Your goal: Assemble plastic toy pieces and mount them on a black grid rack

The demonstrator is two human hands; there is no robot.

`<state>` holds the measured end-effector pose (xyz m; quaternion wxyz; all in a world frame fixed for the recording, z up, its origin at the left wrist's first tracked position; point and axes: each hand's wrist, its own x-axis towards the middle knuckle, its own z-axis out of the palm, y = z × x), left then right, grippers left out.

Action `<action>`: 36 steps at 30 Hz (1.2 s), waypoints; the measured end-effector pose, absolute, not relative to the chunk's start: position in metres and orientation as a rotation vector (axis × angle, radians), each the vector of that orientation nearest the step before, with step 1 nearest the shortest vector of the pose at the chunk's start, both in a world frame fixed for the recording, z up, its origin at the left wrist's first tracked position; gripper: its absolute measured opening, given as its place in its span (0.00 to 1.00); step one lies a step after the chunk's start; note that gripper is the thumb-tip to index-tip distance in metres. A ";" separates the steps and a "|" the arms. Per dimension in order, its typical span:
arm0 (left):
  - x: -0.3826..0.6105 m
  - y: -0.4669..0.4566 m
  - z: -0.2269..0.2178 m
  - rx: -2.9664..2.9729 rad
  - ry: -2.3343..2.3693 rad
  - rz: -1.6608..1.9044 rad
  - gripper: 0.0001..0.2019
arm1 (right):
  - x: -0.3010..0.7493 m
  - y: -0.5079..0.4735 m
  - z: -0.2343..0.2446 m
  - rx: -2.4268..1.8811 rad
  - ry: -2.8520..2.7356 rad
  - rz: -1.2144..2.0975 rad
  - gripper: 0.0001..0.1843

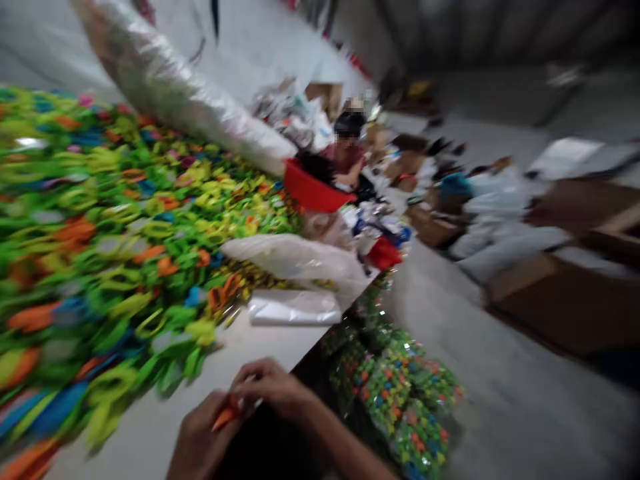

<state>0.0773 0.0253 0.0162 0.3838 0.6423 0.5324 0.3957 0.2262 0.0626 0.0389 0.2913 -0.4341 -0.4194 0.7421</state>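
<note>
Close in front of me, at the table's near edge, my left hand (pixel 203 427) is closed round a small orange plastic piece (pixel 226 419). My right hand (pixel 273 387) meets it from the right, its fingers pinched at the upper end of that piece. A small pale bit shows between the fingers; blur hides what it is. To the left spreads a large heap of loose plastic pieces (pixel 130 253) in green, yellow, orange and blue, some with loop-like shapes. The heap reaches the white tabletop (pixel 240 343) beside my hands.
A stack of clear plastic bags (pixel 295 308) lies on the table beyond my hands. Filled bags of coloured pieces (pixel 400 400) rest on the floor at right. A red basin (pixel 315 187) and a seated person (pixel 347 157) are farther back. Cardboard boxes (pixel 565 307) stand at right.
</note>
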 end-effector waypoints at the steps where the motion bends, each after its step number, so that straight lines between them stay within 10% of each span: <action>1: 0.077 0.023 0.017 1.638 1.403 1.005 0.07 | 0.226 0.062 0.040 -1.153 -1.167 1.958 0.25; 36: 0.084 0.013 0.020 1.437 1.364 1.046 0.06 | 0.225 0.056 0.038 -1.168 -1.269 1.878 0.07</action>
